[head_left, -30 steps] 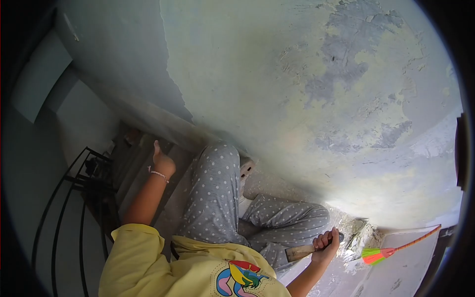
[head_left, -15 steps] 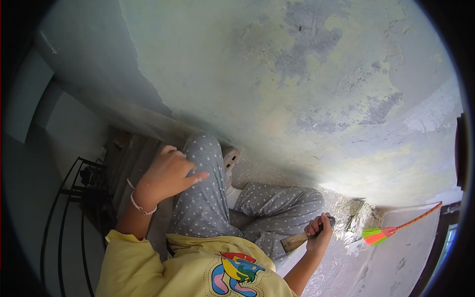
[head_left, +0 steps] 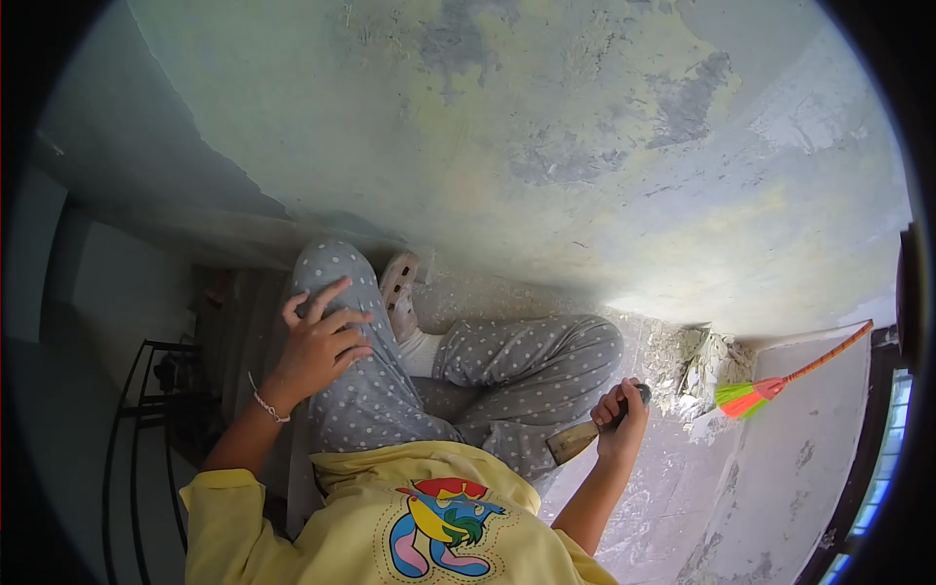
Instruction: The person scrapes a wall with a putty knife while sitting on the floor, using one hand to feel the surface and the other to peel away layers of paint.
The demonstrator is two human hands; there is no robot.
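Note:
My left hand (head_left: 327, 341) has its fingers spread over the raised knee of my grey dotted trousers (head_left: 366, 405) and holds nothing. On the right, my right hand (head_left: 624, 419) is wrapped round the black handle of a scraper (head_left: 573, 443). The scraper's flat, stained blade points down and left beside my other leg. A peeling wall (head_left: 487, 146) with grey bare patches rises in front of me. Flakes of paint and plaster (head_left: 702, 375) lie at the wall's foot, to the right of my bent knee.
A small broom (head_left: 751, 395) with green and orange bristles is at the right. Black metal rails (head_left: 146, 419) stand at the left, near dark steps (head_left: 258, 341). A barred window (head_left: 887, 453) shows at the right edge. My shoe (head_left: 398, 292) is close to the wall.
My left hand has turned and its fingers have spread over the knee. The view has shifted, and the wall patches sit further up and left. My right hand still grips the scraper.

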